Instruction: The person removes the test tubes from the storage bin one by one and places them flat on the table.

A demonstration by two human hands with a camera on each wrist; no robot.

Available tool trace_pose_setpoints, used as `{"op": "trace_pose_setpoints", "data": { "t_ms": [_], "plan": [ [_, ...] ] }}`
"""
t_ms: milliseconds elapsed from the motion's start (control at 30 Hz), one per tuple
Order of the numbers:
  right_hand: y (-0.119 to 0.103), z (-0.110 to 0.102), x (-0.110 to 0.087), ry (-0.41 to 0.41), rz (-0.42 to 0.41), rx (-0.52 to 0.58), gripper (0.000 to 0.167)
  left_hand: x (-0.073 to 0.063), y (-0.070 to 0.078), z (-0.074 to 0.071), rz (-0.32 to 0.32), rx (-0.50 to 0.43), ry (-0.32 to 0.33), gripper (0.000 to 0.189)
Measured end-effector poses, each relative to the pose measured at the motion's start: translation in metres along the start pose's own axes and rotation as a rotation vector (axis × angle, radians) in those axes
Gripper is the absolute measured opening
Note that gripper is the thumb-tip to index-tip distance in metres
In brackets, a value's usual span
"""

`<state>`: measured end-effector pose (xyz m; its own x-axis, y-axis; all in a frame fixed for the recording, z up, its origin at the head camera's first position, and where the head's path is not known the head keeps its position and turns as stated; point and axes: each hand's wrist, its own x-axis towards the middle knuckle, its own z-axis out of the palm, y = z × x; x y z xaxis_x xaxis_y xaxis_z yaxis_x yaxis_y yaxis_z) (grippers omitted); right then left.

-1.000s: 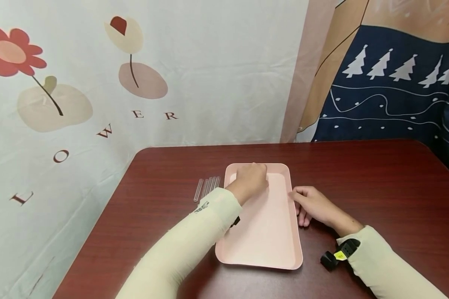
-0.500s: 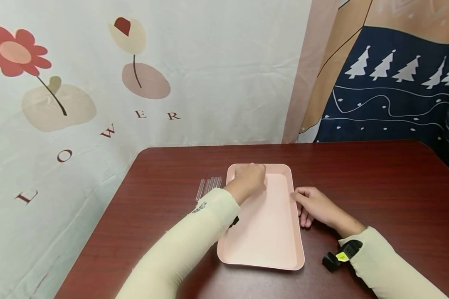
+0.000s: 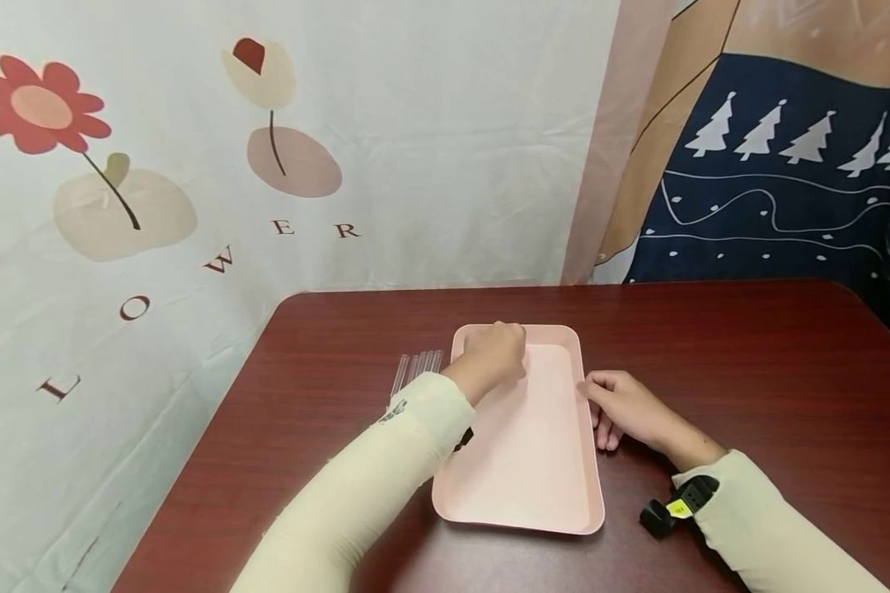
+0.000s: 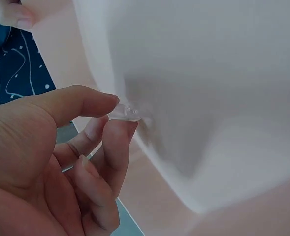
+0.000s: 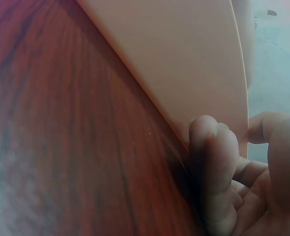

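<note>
A pink rectangular tray (image 3: pixel 519 469) lies lengthwise in front of me. Over its far left part my left hand (image 3: pixel 493 356) is bent down, its back hiding the fingers from the head view. In the left wrist view, thumb and index finger pinch a small clear tube (image 4: pixel 128 113), its rounded end poking out close over the tray. The rest of that tube is hidden by the fingers. At the tray's right rim, my right hand (image 3: pixel 626 405) holds on, thumb inside the edge and curled fingers (image 5: pixel 221 162) against the outer wall.
Several clear tubes (image 3: pixel 399 376) lie side by side on the dark red table (image 3: pixel 326 387), just left of the tray and partly behind the left sleeve (image 3: pixel 386 461). A patterned cloth (image 3: pixel 445 165) hangs behind the table's far edge.
The whole head view has shifted a little, so everything sits slightly further right in it. Both hands keep their places at the tray.
</note>
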<state>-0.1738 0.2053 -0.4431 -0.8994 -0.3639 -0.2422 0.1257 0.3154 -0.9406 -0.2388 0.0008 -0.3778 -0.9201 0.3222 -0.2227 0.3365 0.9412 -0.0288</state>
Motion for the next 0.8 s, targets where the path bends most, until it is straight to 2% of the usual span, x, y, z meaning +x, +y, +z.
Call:
{"op": "trace_pose_setpoints", "data": {
  "t_ms": [200, 400, 567, 800],
  "plan": [
    [-0.001, 0.001, -0.001, 0.006, -0.006, -0.002, 0.035, -0.006, -0.005, -0.009, -0.041, -0.105, -0.008, 0.01],
    [-0.001, 0.0, -0.002, 0.007, -0.004, -0.009, 0.035, -0.018, -0.013, -0.02, -0.016, -0.191, 0.055, 0.016],
    [0.002, 0.0, -0.003, 0.0, 0.001, -0.002, 0.035, -0.025, -0.024, -0.023, -0.022, -0.223, 0.097, 0.016],
    [0.0, 0.001, -0.002, -0.004, -0.003, 0.013, 0.035, -0.036, -0.045, -0.029, -0.06, -0.28, 0.116, 0.011]
  ]
}}
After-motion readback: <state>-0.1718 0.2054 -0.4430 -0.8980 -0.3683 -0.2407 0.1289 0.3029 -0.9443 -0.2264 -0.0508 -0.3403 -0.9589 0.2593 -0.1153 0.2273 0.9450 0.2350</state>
